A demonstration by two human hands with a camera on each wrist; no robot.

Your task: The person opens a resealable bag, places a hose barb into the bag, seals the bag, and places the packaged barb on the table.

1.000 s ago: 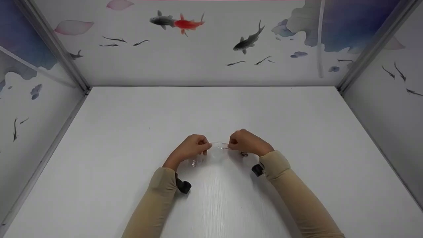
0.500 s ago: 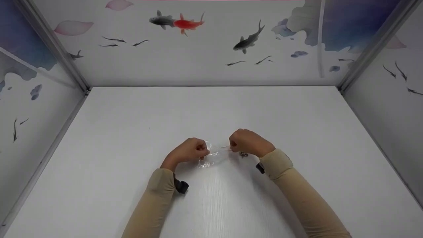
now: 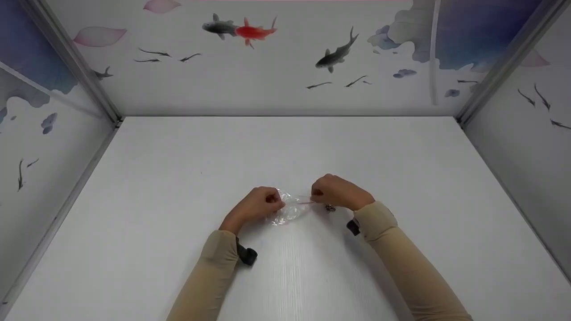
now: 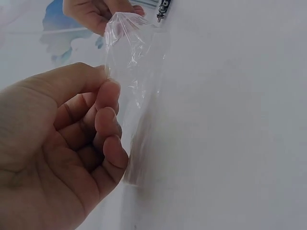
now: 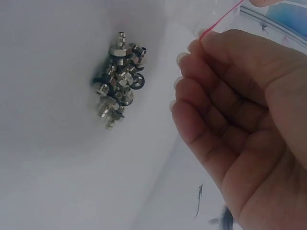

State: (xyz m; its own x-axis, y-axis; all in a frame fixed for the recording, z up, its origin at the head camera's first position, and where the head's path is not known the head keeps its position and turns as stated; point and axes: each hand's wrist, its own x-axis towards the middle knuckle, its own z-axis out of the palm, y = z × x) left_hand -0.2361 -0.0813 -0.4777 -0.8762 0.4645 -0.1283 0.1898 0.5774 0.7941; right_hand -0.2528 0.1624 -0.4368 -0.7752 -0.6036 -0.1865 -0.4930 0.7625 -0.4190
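Bag [image 4: 135, 62] shifted rightward; left fingers [image 4: 107, 93], right fingers [image 5: 189, 111] pinch it; only right-wrist view shows fittings [image 5: 123, 79] whole.

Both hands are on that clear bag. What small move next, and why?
I'd probably work the clear plastic bag open at its red line: the left grip and right grip both pinch the bag, while the metal fittings lie heaped on the white table near the right grip, outside the bag. Whether it is already parted there, I can't tell.

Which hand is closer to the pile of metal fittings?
Right. The right hand is close by the metal fittings; the left hand is farther, across the plastic bag.
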